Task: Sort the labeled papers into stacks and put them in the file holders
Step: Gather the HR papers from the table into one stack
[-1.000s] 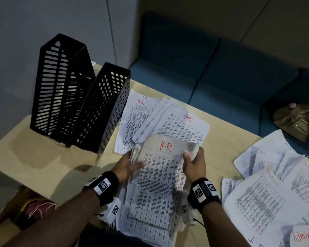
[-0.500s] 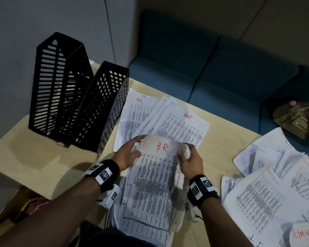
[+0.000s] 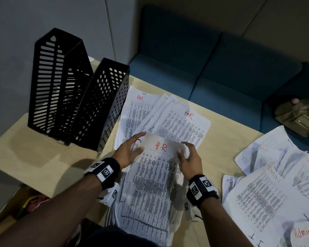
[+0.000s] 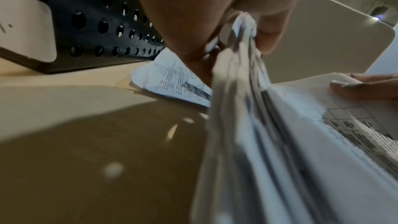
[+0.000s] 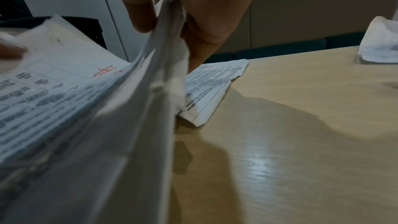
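Note:
A thick stack of printed sheets marked "H·R" in red [image 3: 153, 177] lies lengthwise on the table in front of me, its top edge curled up. My left hand [image 3: 130, 148] holds its upper left edge; in the left wrist view the thumb and fingers [image 4: 267, 40] pinch the sheets [image 4: 247, 74]. My right hand [image 3: 187, 157] grips the upper right corner, and the right wrist view shows the stack's edge [image 5: 163, 57] pinched there. Two black perforated file holders [image 3: 57, 82] [image 3: 103, 104] stand at the back left.
More HR sheets [image 3: 182, 125] lie fanned out just beyond the stack, beside the nearer holder. Admin-labelled papers [image 3: 275, 189] are spread over the right of the wooden table [image 3: 25, 154]. A blue sofa [image 3: 221, 77] with a tan bag [image 3: 300, 116] sits behind.
Both hands have slid up the sides of the HR stack toward its top edge, the right hand moving inward. The top sheet's upper edge curls over more.

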Available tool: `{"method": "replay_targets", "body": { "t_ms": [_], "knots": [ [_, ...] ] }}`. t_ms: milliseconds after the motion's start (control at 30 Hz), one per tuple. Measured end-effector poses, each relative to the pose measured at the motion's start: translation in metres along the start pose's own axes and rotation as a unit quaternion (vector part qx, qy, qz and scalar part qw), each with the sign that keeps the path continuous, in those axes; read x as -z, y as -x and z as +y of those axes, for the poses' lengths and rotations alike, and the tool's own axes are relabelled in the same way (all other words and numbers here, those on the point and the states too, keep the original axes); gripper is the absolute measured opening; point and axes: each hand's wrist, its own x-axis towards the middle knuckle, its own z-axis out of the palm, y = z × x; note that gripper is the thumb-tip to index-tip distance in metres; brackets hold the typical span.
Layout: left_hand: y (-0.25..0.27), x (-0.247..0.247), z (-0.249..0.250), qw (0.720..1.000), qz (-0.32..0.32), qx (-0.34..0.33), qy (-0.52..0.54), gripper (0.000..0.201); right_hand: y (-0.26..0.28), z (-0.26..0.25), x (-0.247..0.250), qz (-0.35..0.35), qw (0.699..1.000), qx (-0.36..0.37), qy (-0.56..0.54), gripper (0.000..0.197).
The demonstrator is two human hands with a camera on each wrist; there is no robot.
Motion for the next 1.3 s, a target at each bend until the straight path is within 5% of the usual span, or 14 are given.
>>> {"method": "replay_targets", "body": {
  "t_ms": [200, 367, 533, 667, 1033, 1300],
  "knots": [
    [-0.013, -0.001, -0.004, 0.994, 0.018, 0.046, -0.102, 0.027, 0.003, 0.005, 0.006, 0.008, 1.0, -0.02, 0.016, 0.03],
    [-0.009, 0.0, -0.008, 0.988, 0.012, 0.064, -0.14, 0.038, 0.008, 0.013, 0.008, -0.01, 0.998, -0.047, 0.035, 0.037],
    [-0.006, 0.0, -0.005, 0.991, -0.019, 0.023, -0.129, 0.07, 0.007, 0.013, 0.008, -0.007, 0.999, -0.044, 0.023, 0.061],
    [-0.01, -0.002, -0.001, 0.991, -0.031, -0.005, -0.131, 0.075, -0.002, 0.013, 0.009, 0.02, 0.999, -0.02, 0.023, 0.045],
    [-0.021, -0.011, -0.001, 0.98, -0.032, -0.068, -0.187, 0.031, -0.003, 0.006, 0.004, 0.0, 0.998, 0.019, 0.057, 0.012],
    [-0.025, -0.009, 0.002, 0.974, 0.015, -0.045, -0.22, 0.009, -0.003, 0.001, 0.008, -0.021, 0.997, -0.018, 0.066, 0.029]
  ]
}}
